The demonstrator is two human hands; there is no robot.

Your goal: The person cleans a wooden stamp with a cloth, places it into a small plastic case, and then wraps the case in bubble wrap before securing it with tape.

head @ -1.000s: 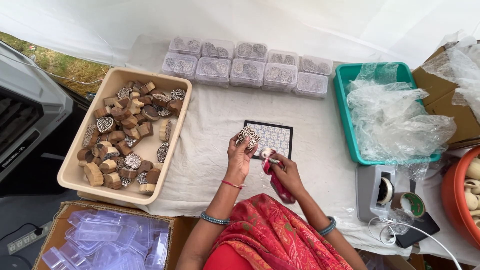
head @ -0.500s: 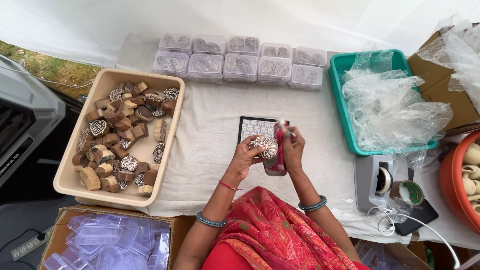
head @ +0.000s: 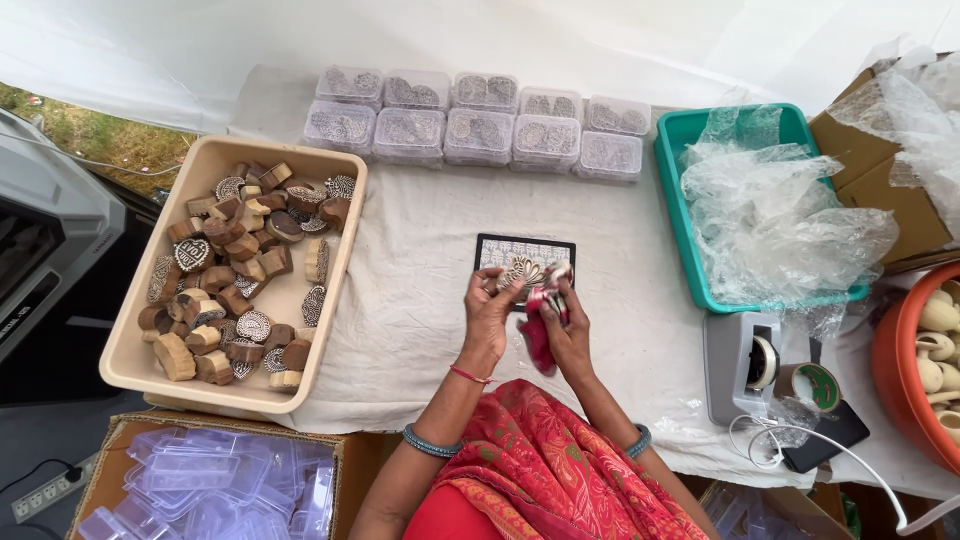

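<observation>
My left hand (head: 487, 318) holds a carved wooden printing block (head: 520, 273) with its patterned face up, over the near edge of a dark-framed patterned tile (head: 518, 250). My right hand (head: 570, 330) grips a red cloth (head: 540, 325) and presses it against the block's right side. Both hands meet above the white cloth-covered table (head: 420, 300), just in front of my body.
A beige tray (head: 330, 290) of several carved wooden blocks sits at left. Clear lidded boxes (head: 470, 130) line the back. A teal bin (head: 672, 190) holds bubble wrap; a tape dispenser (head: 755, 365), tape roll, orange tub (head: 890, 370) and a cardboard box of empty clear cases (head: 200, 480) surround.
The block went from raised in my left hand to lower, then back over the tile. My right hand with the red cloth moved up to the block and now rubs its side.
</observation>
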